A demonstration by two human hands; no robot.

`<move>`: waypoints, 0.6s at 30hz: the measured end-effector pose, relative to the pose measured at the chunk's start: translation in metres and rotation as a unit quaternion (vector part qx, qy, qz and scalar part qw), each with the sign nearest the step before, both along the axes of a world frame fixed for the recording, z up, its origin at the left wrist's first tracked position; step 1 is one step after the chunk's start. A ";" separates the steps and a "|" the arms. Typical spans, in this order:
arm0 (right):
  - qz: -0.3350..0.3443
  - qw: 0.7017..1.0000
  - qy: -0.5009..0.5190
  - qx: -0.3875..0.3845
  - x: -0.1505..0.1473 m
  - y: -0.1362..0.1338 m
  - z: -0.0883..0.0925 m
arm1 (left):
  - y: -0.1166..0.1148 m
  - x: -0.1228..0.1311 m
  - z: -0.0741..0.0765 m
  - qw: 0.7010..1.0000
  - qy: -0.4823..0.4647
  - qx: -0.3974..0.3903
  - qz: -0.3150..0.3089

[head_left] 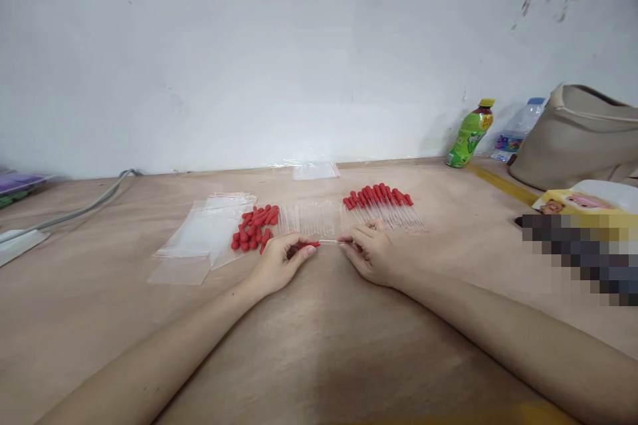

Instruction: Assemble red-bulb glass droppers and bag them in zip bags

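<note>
Two hands hold one dropper (323, 242) low over the tabletop (319, 345).
L hand (276, 264) grip pinches its red end, R hand (373, 254) grip pinches the clear tube; red bulbs (255, 229) sit just past L hand.

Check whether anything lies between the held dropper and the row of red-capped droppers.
Nothing but the right hand, which grips the dropper with the left hand; the row of droppers lies just behind its knuckles.

Left hand (279, 262) and right hand (371, 252) pinch one dropper (323, 242).
</note>
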State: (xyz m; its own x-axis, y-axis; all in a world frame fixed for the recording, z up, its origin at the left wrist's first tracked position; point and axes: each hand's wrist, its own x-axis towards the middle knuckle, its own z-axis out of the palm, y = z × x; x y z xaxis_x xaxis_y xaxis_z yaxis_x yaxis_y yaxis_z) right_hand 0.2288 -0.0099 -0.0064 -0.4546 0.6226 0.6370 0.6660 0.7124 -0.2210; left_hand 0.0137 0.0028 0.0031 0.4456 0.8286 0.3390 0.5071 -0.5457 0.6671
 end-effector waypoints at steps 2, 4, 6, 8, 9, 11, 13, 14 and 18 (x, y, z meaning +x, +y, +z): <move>0.012 1.000 -0.014 0.003 0.000 0.000 0.000 | 0.001 0.000 -0.002 1.000 -0.012 -0.021 0.000; 0.027 0.999 -0.021 0.001 0.000 0.000 0.000 | 0.001 0.001 -0.003 0.999 -0.030 -0.041 -0.007; 0.039 0.999 -0.019 -0.010 -0.001 0.001 0.000 | -0.001 0.001 -0.002 0.997 -0.046 -0.059 -0.021; 0.047 0.999 -0.012 -0.023 -0.001 0.002 0.000 | -0.002 0.002 0.002 0.996 -0.045 -0.071 -0.035; 0.051 0.998 -0.008 -0.030 -0.001 0.002 0.000 | -0.003 0.002 0.004 0.996 -0.037 -0.074 -0.043; 0.060 0.997 -0.003 -0.044 -0.001 0.004 0.000 | -0.005 0.001 0.007 0.995 -0.017 -0.075 -0.059; 0.073 0.995 -0.010 -0.062 0.001 0.006 0.001 | -0.006 0.001 0.008 0.995 0.000 -0.069 -0.070; 0.078 0.994 -0.017 -0.069 0.002 0.006 0.002 | -0.006 0.000 0.008 0.995 0.007 -0.064 -0.074; 0.077 0.994 -0.059 -0.057 0.005 0.006 0.005 | -0.007 0.000 0.007 0.995 0.032 -0.044 -0.085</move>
State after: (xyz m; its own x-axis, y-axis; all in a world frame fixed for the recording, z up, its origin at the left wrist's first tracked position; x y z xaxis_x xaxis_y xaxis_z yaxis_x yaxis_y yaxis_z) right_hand 0.2337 -0.0037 -0.0018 -0.6172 0.6052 0.5028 0.5771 0.7826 -0.2334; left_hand 0.0141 -0.0042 0.0102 0.6006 0.7641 0.2356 0.4553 -0.5690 0.6848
